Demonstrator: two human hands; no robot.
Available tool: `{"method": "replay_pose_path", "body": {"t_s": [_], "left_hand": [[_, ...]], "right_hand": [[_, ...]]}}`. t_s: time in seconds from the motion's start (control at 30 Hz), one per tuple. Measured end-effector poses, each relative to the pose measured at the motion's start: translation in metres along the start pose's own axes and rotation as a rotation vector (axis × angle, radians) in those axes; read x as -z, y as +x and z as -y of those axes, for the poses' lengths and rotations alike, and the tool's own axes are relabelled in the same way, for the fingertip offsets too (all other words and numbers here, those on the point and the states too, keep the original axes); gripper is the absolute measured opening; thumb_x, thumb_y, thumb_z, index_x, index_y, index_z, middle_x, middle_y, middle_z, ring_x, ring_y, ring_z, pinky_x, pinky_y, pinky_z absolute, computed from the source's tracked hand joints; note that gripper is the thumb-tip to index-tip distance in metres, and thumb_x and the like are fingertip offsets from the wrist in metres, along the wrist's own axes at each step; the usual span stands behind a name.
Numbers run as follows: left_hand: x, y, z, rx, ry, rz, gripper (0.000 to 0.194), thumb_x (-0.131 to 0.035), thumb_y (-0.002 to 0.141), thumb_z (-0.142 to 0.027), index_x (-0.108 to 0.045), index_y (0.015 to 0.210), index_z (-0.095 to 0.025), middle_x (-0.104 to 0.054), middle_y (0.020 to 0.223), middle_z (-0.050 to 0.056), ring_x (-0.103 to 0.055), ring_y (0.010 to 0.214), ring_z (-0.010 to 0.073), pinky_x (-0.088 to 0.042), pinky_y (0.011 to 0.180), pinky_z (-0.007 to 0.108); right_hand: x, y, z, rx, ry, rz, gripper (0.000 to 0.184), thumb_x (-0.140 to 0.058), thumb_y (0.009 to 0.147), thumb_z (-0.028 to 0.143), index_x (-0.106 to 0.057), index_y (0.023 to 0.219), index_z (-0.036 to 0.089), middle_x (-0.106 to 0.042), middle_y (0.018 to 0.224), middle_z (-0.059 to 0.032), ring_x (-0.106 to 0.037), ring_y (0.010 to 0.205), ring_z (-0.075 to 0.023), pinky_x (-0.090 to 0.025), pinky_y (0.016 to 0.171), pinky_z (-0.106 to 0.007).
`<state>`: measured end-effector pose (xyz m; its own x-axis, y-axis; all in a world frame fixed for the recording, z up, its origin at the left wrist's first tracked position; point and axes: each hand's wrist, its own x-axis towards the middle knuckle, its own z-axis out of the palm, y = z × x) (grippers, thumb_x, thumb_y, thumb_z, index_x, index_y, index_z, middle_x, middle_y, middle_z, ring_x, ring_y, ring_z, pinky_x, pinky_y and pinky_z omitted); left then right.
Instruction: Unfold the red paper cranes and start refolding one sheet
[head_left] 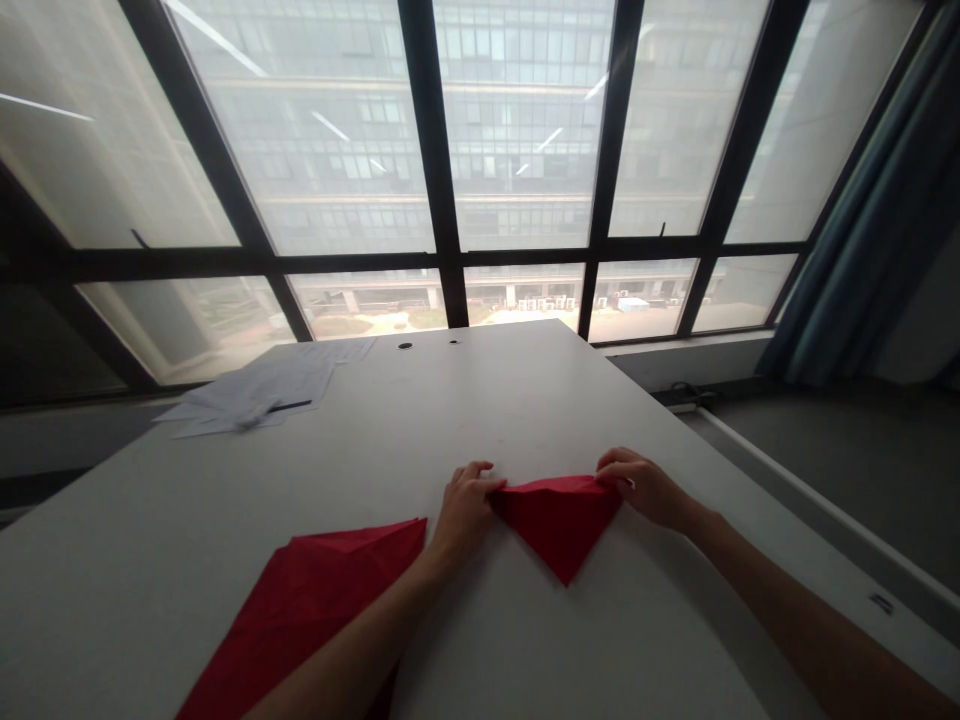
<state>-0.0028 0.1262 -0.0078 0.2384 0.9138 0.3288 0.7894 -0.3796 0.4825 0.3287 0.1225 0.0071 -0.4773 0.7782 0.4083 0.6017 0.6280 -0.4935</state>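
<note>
A red cloth [564, 520], folded into a triangle, has its point towards me and its long edge away from me. My left hand [469, 497] pinches the left corner of that edge, fingers closed. At the opposite corner, the thumb and fingers of my right hand [628, 482] are closed on the cloth. The long edge looks slightly raised and bowed between both hands. To the left lies a larger red cloth [315, 590] with creases, partly covered by my left forearm.
Both cloths are on a long white table [480, 400]. Loose papers [262, 385] with a dark pen [291, 406] lie at the far left. Two round holes are near the table's far end. Beyond stand large windows [517, 130]; a blue curtain [862, 230] hangs at the right.
</note>
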Motion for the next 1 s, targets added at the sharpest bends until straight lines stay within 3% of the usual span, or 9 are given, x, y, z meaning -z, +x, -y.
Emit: {"method": "replay_pose_path", "body": {"t_s": [0.17, 0.27, 0.37, 0.43, 0.5, 0.57, 0.7, 0.9, 1.0], "left_hand": [[0.001, -0.002, -0.004, -0.023, 0.043, 0.009, 0.047, -0.049, 0.081, -0.005, -0.077, 0.110, -0.029, -0.063, 0.131, 0.005, -0.054, 0.119, 0.0271, -0.045, 0.102, 0.044], [0.001, -0.003, -0.005, -0.043, 0.068, -0.002, 0.046, -0.051, 0.080, -0.006, -0.077, 0.110, -0.029, -0.064, 0.130, 0.006, -0.054, 0.119, 0.0276, -0.045, 0.102, 0.045], [0.001, -0.003, -0.006, -0.058, 0.083, -0.012, 0.043, -0.054, 0.079, -0.007, -0.077, 0.109, -0.028, -0.064, 0.129, 0.006, -0.054, 0.118, 0.0281, -0.045, 0.102, 0.046], [0.003, -0.003, -0.007, -0.053, 0.086, -0.006, 0.042, -0.055, 0.080, -0.008, -0.077, 0.109, -0.028, -0.065, 0.128, 0.006, -0.055, 0.118, 0.0280, -0.046, 0.102, 0.044], [0.004, -0.003, -0.008, -0.046, 0.088, 0.008, 0.040, -0.056, 0.081, -0.009, -0.077, 0.110, -0.028, -0.066, 0.127, 0.006, -0.055, 0.117, 0.0280, -0.046, 0.102, 0.044], [0.005, -0.003, -0.008, -0.043, 0.088, 0.015, 0.040, -0.056, 0.082, -0.009, -0.077, 0.109, -0.030, -0.066, 0.126, 0.006, -0.055, 0.118, 0.0277, -0.045, 0.102, 0.043], [0.003, -0.002, -0.005, -0.047, 0.084, 0.013, 0.040, -0.056, 0.083, -0.009, -0.077, 0.109, -0.031, -0.066, 0.126, 0.004, -0.056, 0.117, 0.0267, -0.046, 0.101, 0.042], [0.004, 0.000, -0.005, -0.028, 0.083, 0.022, 0.040, -0.058, 0.081, -0.010, -0.076, 0.111, -0.028, -0.067, 0.125, 0.004, -0.055, 0.117, 0.0272, -0.045, 0.103, 0.041], [0.006, -0.001, -0.009, -0.007, 0.084, 0.038, 0.039, -0.059, 0.081, -0.011, -0.077, 0.111, -0.030, -0.067, 0.125, 0.003, -0.056, 0.116, 0.0272, -0.046, 0.103, 0.040]], "right_hand": [[-0.002, -0.010, 0.002, 0.029, -0.068, 0.028, 0.050, -0.041, 0.086, 0.002, -0.066, 0.123, 0.024, -0.067, 0.099, -0.0076, -0.061, 0.091, -0.0203, -0.051, 0.082, -0.034], [-0.005, -0.020, 0.003, 0.007, -0.071, 0.022, 0.043, -0.044, 0.089, 0.007, -0.069, 0.118, 0.025, -0.066, 0.104, -0.0087, -0.061, 0.097, -0.0217, -0.050, 0.084, -0.035], [-0.007, -0.022, 0.003, -0.127, -0.038, -0.042, 0.040, -0.059, 0.082, 0.012, -0.066, 0.120, 0.022, -0.066, 0.106, -0.0084, -0.061, 0.095, -0.0231, -0.050, 0.085, -0.037], [-0.008, -0.020, 0.004, -0.207, -0.030, -0.035, 0.029, -0.065, 0.080, 0.018, -0.069, 0.109, 0.020, -0.068, 0.095, -0.0065, -0.061, 0.085, -0.0224, -0.050, 0.078, -0.035], [-0.009, -0.016, 0.007, -0.238, -0.035, -0.016, 0.007, -0.066, 0.081, 0.022, -0.070, 0.085, 0.019, -0.065, 0.082, -0.0041, -0.059, 0.075, -0.0207, -0.048, 0.070, -0.033], [-0.011, -0.013, 0.011, -0.229, -0.028, -0.040, 0.014, -0.062, 0.083, 0.022, -0.064, 0.070, 0.019, -0.062, 0.075, -0.0030, -0.056, 0.071, -0.0192, -0.045, 0.066, -0.031], [-0.015, -0.012, 0.017, -0.222, 0.063, -0.143, 0.015, -0.057, 0.085, 0.021, -0.064, 0.073, 0.019, -0.064, 0.081, -0.0038, -0.057, 0.073, -0.0178, -0.044, 0.065, -0.028], [-0.016, -0.007, 0.017, -0.386, 0.048, -0.090, 0.016, -0.066, 0.078, 0.028, -0.061, 0.067, 0.018, -0.061, 0.063, 0.0011, -0.054, 0.060, -0.0160, -0.039, 0.056, -0.026], [-0.015, -0.006, 0.014, -0.334, 0.009, -0.085, 0.013, -0.063, 0.080, 0.024, -0.063, 0.069, 0.017, -0.063, 0.067, -0.0004, -0.055, 0.064, -0.0164, -0.041, 0.059, -0.027]]}}
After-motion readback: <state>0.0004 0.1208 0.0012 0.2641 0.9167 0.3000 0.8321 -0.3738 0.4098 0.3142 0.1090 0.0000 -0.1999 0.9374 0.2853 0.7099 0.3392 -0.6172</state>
